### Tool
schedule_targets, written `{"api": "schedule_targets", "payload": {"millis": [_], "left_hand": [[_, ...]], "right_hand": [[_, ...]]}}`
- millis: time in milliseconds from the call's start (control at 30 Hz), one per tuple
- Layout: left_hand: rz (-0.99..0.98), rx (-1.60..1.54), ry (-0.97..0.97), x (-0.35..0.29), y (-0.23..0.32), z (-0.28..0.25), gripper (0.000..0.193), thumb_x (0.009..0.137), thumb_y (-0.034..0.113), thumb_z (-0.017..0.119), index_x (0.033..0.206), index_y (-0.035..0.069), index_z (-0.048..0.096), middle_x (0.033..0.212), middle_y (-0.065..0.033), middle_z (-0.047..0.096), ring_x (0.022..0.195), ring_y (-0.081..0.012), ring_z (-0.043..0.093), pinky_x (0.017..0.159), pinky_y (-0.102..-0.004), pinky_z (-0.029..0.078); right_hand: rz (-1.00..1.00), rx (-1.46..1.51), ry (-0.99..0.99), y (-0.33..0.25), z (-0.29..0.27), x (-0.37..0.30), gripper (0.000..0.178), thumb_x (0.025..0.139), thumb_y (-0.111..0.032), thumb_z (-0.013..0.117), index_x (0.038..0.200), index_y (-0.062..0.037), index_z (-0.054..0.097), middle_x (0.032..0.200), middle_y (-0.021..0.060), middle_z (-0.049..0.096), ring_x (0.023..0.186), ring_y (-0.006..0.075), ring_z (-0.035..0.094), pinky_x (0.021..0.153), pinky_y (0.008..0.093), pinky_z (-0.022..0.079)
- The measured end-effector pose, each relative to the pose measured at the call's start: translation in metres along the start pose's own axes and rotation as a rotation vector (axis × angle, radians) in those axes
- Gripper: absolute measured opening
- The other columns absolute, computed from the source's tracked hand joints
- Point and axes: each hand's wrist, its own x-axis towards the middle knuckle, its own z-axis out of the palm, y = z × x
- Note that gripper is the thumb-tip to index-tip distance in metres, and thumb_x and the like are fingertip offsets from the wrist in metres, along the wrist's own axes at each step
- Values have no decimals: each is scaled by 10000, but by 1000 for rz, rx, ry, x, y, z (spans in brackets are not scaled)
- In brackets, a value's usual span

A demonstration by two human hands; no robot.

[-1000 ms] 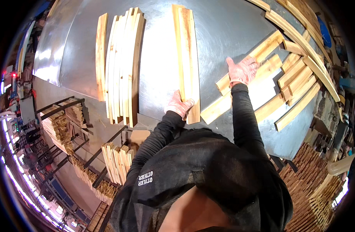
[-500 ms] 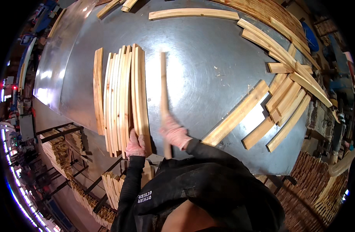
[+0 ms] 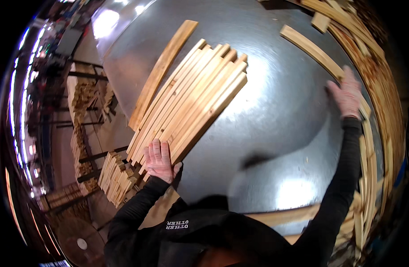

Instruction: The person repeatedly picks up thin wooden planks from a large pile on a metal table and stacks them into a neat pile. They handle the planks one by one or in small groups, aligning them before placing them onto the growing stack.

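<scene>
Metal table (image 3: 276,133): left hand (image 3: 160,161) lies flat, fingers extended, on the near end of the wood bundle (image 3: 191,100); right hand (image 3: 348,95), spread wide, is nearer the curved strip (image 3: 312,50) running forward-left from it, contact unclear.

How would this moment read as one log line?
left hand: flat on grouped wood strips; right hand: open, by curved strip; single strip: left of group

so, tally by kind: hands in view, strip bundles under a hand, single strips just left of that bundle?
Hands: 2 (left hand, right hand)
Bundles: 1 (wooden strip bundle under the left hand)
Single strips: 1 (lone strip left of the bundle)
Total: 4
</scene>
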Motion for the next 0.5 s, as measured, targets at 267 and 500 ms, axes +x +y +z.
{"api": "schedule_targets", "payload": {"millis": [267,500], "left_hand": [[6,-59,-18,8,3,0,1067,676,380,763,1486,-42,212,1485,-335,261,1370,-512,267,1108,-640,207],[-5,-90,29,2,5,11,1033,663,354,786,1459,-48,264,1478,-323,284,1358,-501,294,1121,-603,218]], "right_hand": [[110,123,-224,88,61,39,836,813,-466,696,1468,-74,355,1351,216,493,1248,362,488,1025,427,416],[-204,61,-231,-136,-31,2,895,843,-597,599,1501,-101,250,1226,190,594,1119,345,590,948,428,461]]}}
